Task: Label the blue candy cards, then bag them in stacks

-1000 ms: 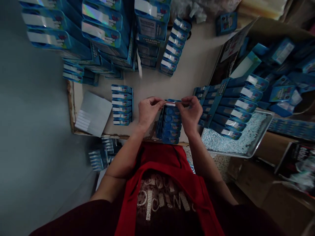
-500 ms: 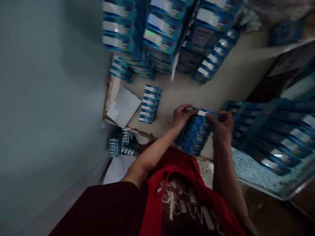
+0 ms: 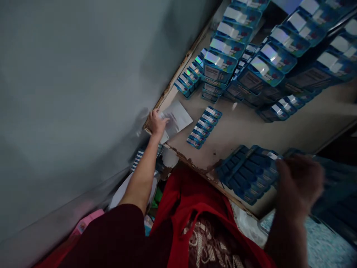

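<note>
My left hand (image 3: 157, 123) reaches to the table's left corner, over a pale sheet of paper (image 3: 180, 117), thumb and fingers apart. Whether it touches the sheet is unclear. My right hand (image 3: 302, 180) is smeared by motion, its thumb beside the white label on a pack of blue boxes (image 3: 247, 173). That pack lies at the table's front edge with a band around it. Blur hides what the right fingers do. A row of small blue boxes with white labels (image 3: 204, 127) lies between my hands.
Tall stacks of blue boxes (image 3: 223, 48) stand at the back of the table (image 3: 234, 126). A wall (image 3: 83, 93) borders the left side. More blue packs (image 3: 337, 186) sit at the right, by a speckled tray (image 3: 323, 238). Several boxes (image 3: 137, 160) lie below the left corner.
My left hand has left the blue pack and moved left to the paper sheet. My right hand has shifted to the pack's right side. The camera view has turned left.
</note>
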A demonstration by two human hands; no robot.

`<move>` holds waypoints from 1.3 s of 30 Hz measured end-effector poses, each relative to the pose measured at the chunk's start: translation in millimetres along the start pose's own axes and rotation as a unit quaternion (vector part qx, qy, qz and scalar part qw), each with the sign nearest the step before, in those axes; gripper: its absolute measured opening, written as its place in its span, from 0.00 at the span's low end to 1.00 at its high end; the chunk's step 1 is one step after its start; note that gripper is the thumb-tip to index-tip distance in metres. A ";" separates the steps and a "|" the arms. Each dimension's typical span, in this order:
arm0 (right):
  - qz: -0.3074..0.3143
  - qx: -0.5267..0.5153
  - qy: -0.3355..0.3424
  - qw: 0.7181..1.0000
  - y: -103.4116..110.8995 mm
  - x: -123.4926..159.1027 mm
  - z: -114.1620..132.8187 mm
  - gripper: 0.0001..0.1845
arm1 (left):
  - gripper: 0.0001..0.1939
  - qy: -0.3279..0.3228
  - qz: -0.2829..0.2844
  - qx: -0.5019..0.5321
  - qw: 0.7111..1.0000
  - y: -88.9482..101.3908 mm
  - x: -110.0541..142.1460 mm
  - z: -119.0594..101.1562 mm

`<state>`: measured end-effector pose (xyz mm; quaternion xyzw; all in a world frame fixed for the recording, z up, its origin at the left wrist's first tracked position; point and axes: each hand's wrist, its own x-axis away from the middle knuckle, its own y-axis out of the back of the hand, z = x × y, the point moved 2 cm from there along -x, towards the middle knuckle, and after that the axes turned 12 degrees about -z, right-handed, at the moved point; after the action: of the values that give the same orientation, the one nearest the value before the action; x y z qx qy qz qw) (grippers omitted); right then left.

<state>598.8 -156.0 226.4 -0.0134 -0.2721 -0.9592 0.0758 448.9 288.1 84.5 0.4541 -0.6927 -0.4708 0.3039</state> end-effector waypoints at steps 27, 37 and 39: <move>0.108 0.069 0.453 0.882 -259.3 17.5 181.6 0.19 | 0.13 -0.128 0.231 0.211 0.941 201.0 -38.1 -37.0; 0.069 0.228 0.413 0.879 -200.2 37.5 85.4 0.29 | 0.17 -0.054 0.462 0.369 0.805 89.5 4.2 -90.2; 0.081 0.266 0.377 0.883 -187.3 40.5 58.1 0.30 | 0.18 -0.056 0.500 0.357 0.787 54.9 16.7 -103.8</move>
<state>529.3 26.3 181.2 0.3484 -0.4658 -0.7739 0.2505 511.3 241.7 174.0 0.0935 -0.9574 0.0034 0.2732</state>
